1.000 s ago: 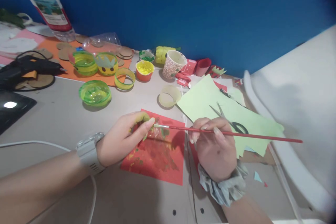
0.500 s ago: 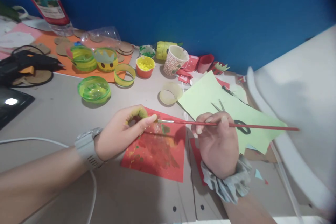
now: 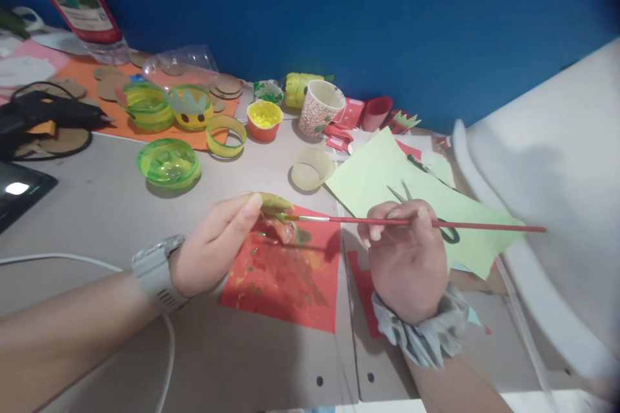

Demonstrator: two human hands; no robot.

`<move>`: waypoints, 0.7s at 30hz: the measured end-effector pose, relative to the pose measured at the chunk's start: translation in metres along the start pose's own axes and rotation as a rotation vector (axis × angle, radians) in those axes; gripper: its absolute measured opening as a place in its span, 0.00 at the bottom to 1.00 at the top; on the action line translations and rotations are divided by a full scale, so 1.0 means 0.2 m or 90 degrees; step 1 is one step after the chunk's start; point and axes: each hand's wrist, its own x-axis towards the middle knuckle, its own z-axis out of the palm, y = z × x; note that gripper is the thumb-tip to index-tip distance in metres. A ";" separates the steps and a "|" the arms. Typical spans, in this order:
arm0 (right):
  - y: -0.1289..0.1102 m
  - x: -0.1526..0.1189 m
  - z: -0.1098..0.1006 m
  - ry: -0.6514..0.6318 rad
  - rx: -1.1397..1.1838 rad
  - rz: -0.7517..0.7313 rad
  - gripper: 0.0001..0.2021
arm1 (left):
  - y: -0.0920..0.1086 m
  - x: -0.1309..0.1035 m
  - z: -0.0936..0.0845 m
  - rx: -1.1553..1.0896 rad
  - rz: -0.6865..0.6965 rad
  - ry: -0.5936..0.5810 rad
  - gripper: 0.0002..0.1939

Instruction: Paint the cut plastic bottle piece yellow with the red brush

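Note:
A long red paintbrush (image 3: 475, 226) lies level across my right hand (image 3: 407, 251), pinched between thumb and fingers. Its bristle end reaches left to my left hand (image 3: 217, 239), whose fingers show yellow-green paint. My left thumb is pressed toward the fingers, holding a crumpled reddish clear piece (image 3: 281, 230) that hangs just below the bristles; its exact shape is unclear. Under both lies a red paper sheet (image 3: 290, 297) smeared with brown, green and yellow paint. Part of the sheet is hidden by my left hand.
Behind stand a yellow paint cup (image 3: 264, 117), a green paint cup (image 3: 268, 93), a patterned paper cup (image 3: 320, 110) and a pale ring (image 3: 310, 170). Scissors (image 3: 448, 232) lie on light green paper (image 3: 371, 174). Leftward are a green-yellow bowl (image 3: 169, 164) and a black glue gun (image 3: 53, 115).
My left thumb and fingers have moved off the brush tip, so its bristles now show. The reddish piece is more visible. The whole view has shifted slightly.

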 end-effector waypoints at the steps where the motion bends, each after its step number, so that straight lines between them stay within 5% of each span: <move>1: 0.00 0.00 0.00 0.004 0.001 -0.001 0.13 | -0.01 0.00 0.00 -0.035 -0.004 0.008 0.27; 11: -0.01 0.01 -0.01 0.041 -0.012 0.011 0.13 | -0.05 -0.02 -0.02 -0.064 0.004 -0.011 0.34; 17: -0.01 0.01 -0.01 0.054 -0.033 0.002 0.14 | -0.02 -0.05 -0.08 0.456 0.229 -0.142 0.52; 21: -0.01 0.02 -0.02 0.070 -0.012 0.013 0.13 | 0.03 -0.07 -0.06 0.633 0.240 -0.215 0.53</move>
